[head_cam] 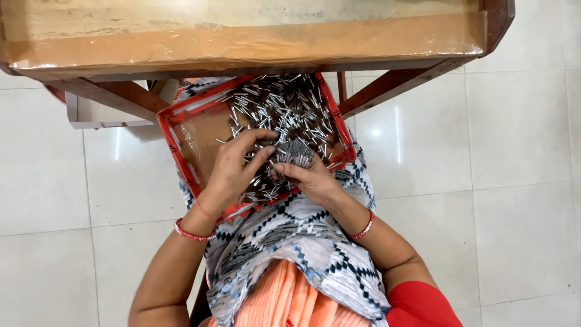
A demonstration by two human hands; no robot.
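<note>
Head view looks straight down on a seated person with a red-rimmed tray (171, 134) resting on the lap, its far end tucked under the edge of a wooden worktop (242, 45). Loose metal pins (284, 109) lie heaped across the tray's right and far parts. The left hand (233, 166) reaches in from the lower left, wrist bent, fingers curled down with thumb and forefinger closing toward the middle of the tray. The right hand (308, 175) comes in from the lower right, palm turned up, fingers cupped and gripping a tight bundle of pins (295, 151) stood on end. Both hands meet at the bundle, touching it. Red bangles (192, 234) circle each wrist. A patterned cloth (290, 236) covers the lap beneath the tray, over pale floor tiles (502, 151).
</note>
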